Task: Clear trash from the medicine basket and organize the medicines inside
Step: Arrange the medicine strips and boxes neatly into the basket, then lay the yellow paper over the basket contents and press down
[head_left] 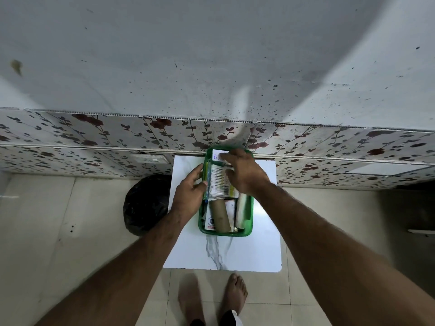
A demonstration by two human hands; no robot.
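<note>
A green plastic basket (249, 209) stands on a small white marble-patterned table (266, 243). It holds medicine boxes, a brown cardboard tube (219, 215) and a white roll (241, 212). My left hand (188, 194) grips the basket's left rim, thumb inside against a white and green medicine box (220, 182). My right hand (244, 172) lies palm down over the boxes at the basket's far end, fingers on a white box (217, 155). Whether it grips any box is hidden.
A black trash bag (146, 203) sits on the tiled floor left of the table. A floral-panelled wall runs right behind the basket. My bare feet (233, 295) stand at the table's near edge.
</note>
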